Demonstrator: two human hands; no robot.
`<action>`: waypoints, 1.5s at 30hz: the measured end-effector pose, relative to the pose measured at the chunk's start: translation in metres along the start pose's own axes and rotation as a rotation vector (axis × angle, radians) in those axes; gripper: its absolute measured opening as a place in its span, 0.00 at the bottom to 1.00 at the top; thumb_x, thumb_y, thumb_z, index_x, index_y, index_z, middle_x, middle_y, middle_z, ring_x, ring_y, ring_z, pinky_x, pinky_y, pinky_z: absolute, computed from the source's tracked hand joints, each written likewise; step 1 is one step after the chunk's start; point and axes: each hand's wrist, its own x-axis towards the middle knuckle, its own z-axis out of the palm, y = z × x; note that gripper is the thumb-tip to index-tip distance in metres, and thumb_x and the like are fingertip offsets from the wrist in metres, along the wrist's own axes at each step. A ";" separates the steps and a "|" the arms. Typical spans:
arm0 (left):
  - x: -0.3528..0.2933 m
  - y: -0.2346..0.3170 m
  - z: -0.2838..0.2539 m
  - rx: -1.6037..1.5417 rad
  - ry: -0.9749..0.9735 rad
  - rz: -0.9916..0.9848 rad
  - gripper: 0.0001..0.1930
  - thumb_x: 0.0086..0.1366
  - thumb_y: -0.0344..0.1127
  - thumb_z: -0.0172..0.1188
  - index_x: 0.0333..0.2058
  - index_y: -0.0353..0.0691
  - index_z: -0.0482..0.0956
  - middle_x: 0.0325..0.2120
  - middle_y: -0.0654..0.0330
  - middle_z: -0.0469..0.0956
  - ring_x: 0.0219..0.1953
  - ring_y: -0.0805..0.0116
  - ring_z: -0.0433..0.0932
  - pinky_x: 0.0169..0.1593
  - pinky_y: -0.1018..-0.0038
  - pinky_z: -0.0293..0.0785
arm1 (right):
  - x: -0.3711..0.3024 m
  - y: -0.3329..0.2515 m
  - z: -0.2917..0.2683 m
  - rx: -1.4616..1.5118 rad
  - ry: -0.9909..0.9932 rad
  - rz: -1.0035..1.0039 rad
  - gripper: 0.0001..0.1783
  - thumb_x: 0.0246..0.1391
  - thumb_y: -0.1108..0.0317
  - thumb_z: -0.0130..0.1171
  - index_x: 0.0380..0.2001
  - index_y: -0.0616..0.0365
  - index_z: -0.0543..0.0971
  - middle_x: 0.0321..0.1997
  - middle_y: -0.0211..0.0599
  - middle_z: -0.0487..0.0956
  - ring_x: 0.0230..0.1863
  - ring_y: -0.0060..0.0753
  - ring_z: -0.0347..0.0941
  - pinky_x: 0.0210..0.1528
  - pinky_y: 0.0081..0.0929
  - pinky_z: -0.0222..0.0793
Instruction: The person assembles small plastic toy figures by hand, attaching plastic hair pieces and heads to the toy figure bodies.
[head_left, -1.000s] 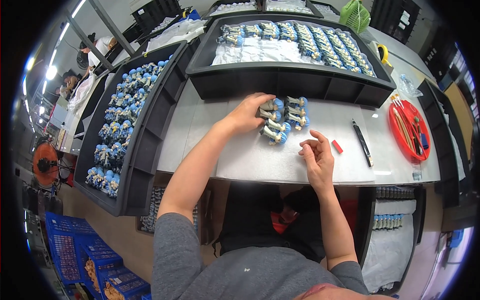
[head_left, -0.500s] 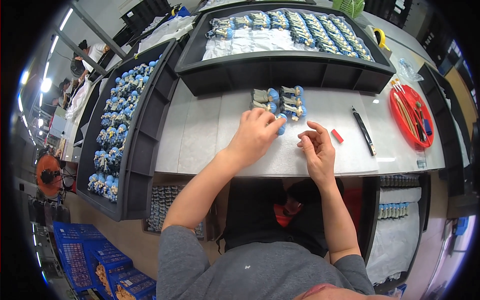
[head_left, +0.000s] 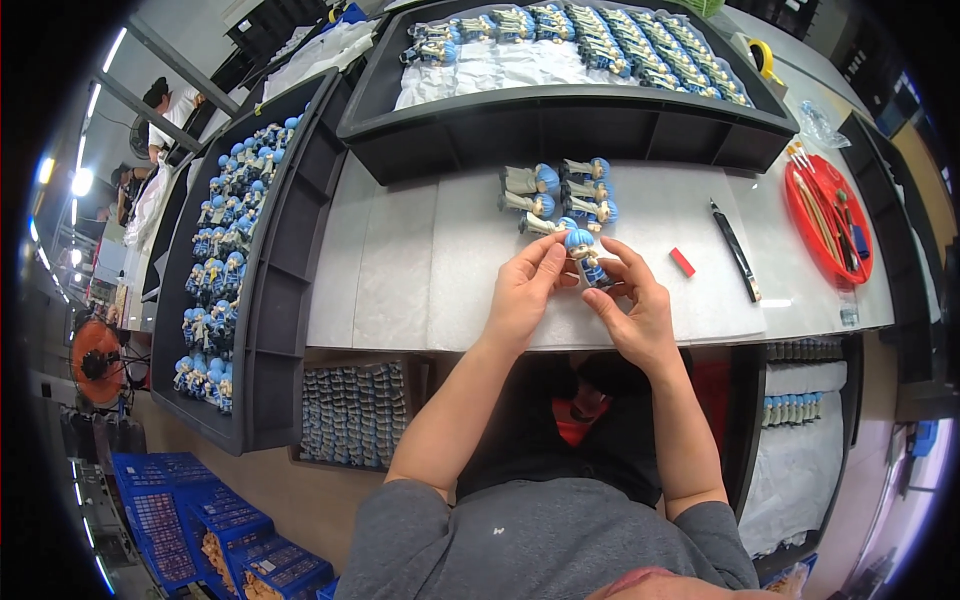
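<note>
A small blue-haired figurine (head_left: 588, 262) is held upright between my two hands, just above the table near its front edge. My left hand (head_left: 530, 290) is closed, thumb and fingers pinching it at the head and side. My right hand (head_left: 636, 305) grips its lower body from the other side, with the thumb in front. Right behind my hands, several similar figurines (head_left: 590, 210) lie on their sides in two short columns. The nearest of these, a pale-backed figurine (head_left: 540, 226), is partly hidden behind the held one.
A black crate (head_left: 560, 130) with rows of figurines on white sheeting stands at the back. Another crate (head_left: 275, 340), full of figurines, is at the left. To the right lie a red block (head_left: 682, 262), a black pen-like tool (head_left: 735, 250) and a red tray (head_left: 806, 215) with brushes.
My left hand has drawn back from the lying figurines toward me. My right hand, empty before, has moved left and closed on a figurine, which both hands now hold.
</note>
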 end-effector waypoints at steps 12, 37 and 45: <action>0.000 -0.004 -0.004 0.044 0.044 0.033 0.15 0.66 0.33 0.47 0.49 0.34 0.70 0.39 0.61 0.75 0.40 0.75 0.73 0.43 0.76 0.69 | -0.001 0.002 -0.001 -0.025 -0.030 0.038 0.30 0.49 0.72 0.58 0.56 0.56 0.62 0.41 0.55 0.76 0.43 0.38 0.75 0.40 0.25 0.70; -0.003 -0.002 0.008 0.311 0.090 0.117 0.17 0.62 0.38 0.55 0.46 0.34 0.72 0.30 0.64 0.76 0.29 0.80 0.71 0.35 0.83 0.69 | 0.000 0.006 -0.002 -0.025 0.016 -0.007 0.39 0.36 0.79 0.66 0.55 0.56 0.63 0.36 0.37 0.75 0.34 0.24 0.72 0.34 0.19 0.70; -0.003 -0.001 0.000 0.065 0.008 0.088 0.17 0.63 0.29 0.52 0.50 0.34 0.68 0.42 0.56 0.75 0.43 0.73 0.73 0.47 0.76 0.70 | 0.002 0.001 0.000 -0.021 0.015 -0.049 0.38 0.39 0.74 0.67 0.56 0.58 0.63 0.41 0.40 0.75 0.40 0.27 0.72 0.37 0.21 0.70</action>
